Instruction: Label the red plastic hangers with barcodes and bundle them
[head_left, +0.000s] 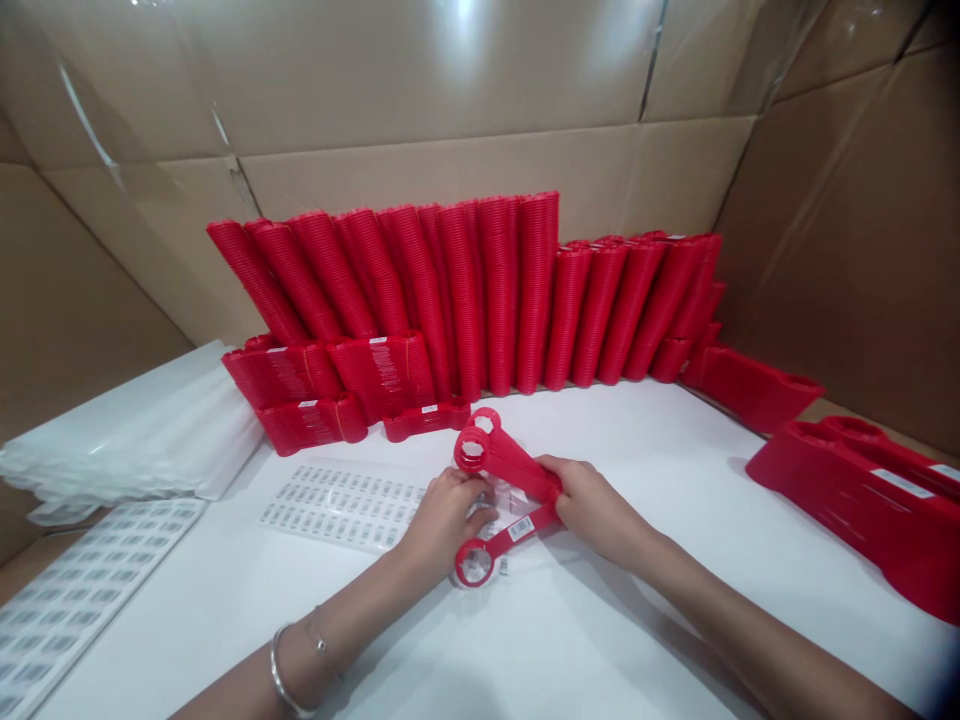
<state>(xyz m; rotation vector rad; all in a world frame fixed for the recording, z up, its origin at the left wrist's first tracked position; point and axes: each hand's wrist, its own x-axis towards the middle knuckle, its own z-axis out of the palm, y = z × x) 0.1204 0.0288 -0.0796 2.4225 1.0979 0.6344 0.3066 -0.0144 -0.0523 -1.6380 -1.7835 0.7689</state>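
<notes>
White worktop [637,420], cardboard walls [450,100]. Right hand [600,510] fingers clamp red pieces [502,460] by one end, fanned; left hand [442,515] fingers pinch them, steadying.

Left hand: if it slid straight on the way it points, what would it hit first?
The fan of red ring-ended pieces held by the right hand. The left hand points up and right, and its fingers already seem to touch that fan; depth is hard to judge.
</notes>
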